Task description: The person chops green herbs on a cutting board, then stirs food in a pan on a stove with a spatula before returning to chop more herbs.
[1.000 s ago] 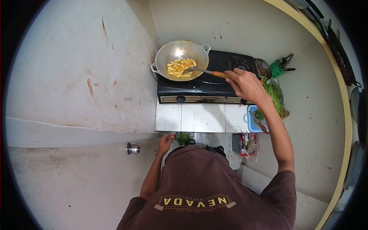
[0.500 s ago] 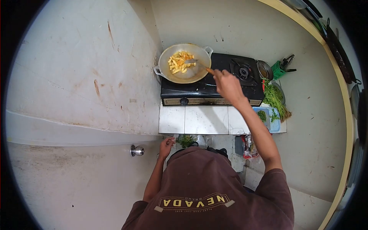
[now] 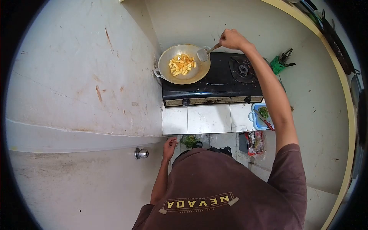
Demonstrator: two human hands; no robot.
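Note:
My right hand [image 3: 233,39] is closed round the handle of a spatula [image 3: 203,55]. Its flat metal blade hangs over the right inner side of a wide wok [image 3: 165,60]. Yellow fried strips [image 3: 181,66] lie heaped in the wok, some with orange-brown bits on them. The wok sits on the left side of a black gas stove [image 3: 218,86]. Low by the counter's front edge, near the door knob, my left hand [image 3: 170,148] hangs with loosely bent fingers and nothing visible in it.
A bare burner [image 3: 243,69] is on the stove's right. A blue tray [image 3: 257,123] holds chopped greens and a red-handled knife [image 3: 266,122]. Behind my right arm stands a green utensil basket [image 3: 276,65]. A door knob [image 3: 142,153] juts out at left. Leafy greens [image 3: 188,141] lie below the counter.
My right hand has moved up and away toward the back wall. The spatula has lifted off the strips to the wok's right side. My left hand has barely moved.

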